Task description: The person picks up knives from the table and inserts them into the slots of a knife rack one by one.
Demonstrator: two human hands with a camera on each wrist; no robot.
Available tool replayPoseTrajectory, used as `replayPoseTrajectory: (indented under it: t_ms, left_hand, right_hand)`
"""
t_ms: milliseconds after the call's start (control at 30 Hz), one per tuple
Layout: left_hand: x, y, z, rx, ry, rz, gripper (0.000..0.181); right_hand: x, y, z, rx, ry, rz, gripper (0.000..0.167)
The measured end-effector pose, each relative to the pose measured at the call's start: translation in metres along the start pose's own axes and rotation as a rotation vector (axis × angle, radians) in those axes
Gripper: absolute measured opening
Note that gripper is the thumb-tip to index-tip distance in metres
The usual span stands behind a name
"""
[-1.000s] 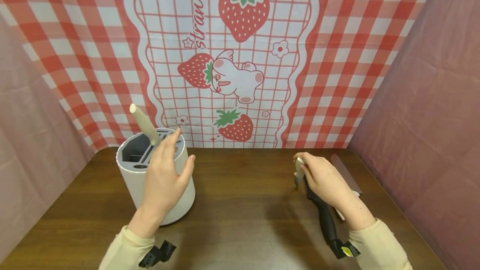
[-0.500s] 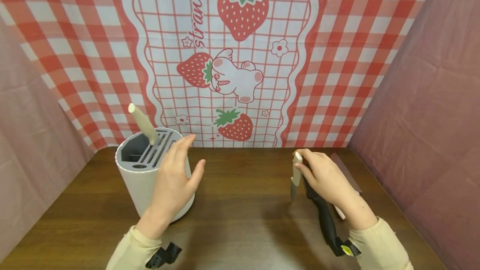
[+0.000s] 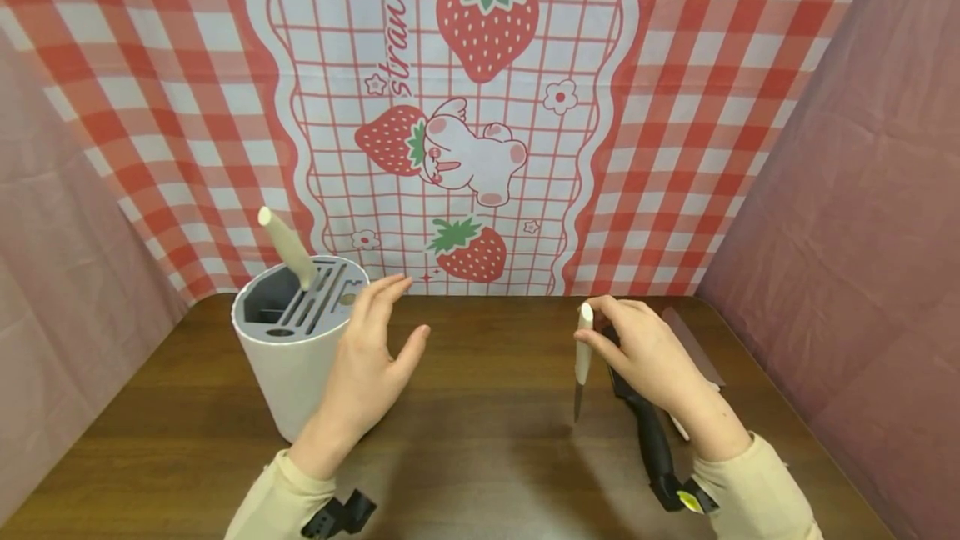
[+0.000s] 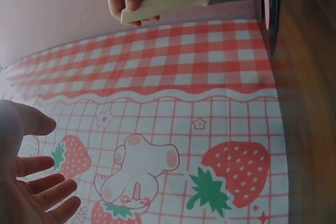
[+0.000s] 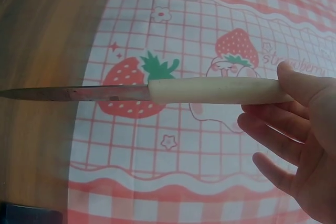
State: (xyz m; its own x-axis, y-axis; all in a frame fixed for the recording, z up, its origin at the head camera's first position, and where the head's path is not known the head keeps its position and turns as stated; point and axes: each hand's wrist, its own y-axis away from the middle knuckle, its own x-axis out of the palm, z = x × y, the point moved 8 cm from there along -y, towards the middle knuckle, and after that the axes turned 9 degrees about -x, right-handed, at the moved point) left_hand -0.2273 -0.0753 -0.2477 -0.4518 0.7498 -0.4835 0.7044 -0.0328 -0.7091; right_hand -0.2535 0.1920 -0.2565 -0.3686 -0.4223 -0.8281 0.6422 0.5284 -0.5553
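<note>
Between thumb and fingers, my right hand (image 3: 639,350) pinches the cream handle of a small knife (image 3: 583,347) near its end. The knife hangs point down over the table; the right wrist view shows its whole narrow blade (image 5: 79,93). My left hand (image 3: 369,363) is held in the air with fingers extended and thumb apart, holding nothing. Just left of it stands a round white knife block (image 3: 288,382) with a grey slotted top, partly hidden by that hand. A cream-handled utensil (image 3: 287,247) leans out of the block's open compartment.
Right of the held knife, a black-handled knife (image 3: 654,444) lies on the brown wooden table (image 3: 480,440), partly under my right forearm. A pinkish flat blade (image 3: 692,347) lies behind my right hand. A strawberry-print cloth (image 3: 480,148) hangs at the back.
My right hand has raised the small knife and turned it upright, shifting slightly left. My left hand has drifted right, away from the block, uncovering more of its slots.
</note>
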Motion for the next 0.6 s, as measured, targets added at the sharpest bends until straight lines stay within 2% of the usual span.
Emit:
replayPoseTrajectory:
  t_ms: [600]
  left_hand:
    - [0.017, 0.004, -0.001, -0.036, 0.111, 0.081, 0.051]
  right_hand:
    - [-0.014, -0.009, 0.022, -0.069, -0.019, -0.180, 0.046]
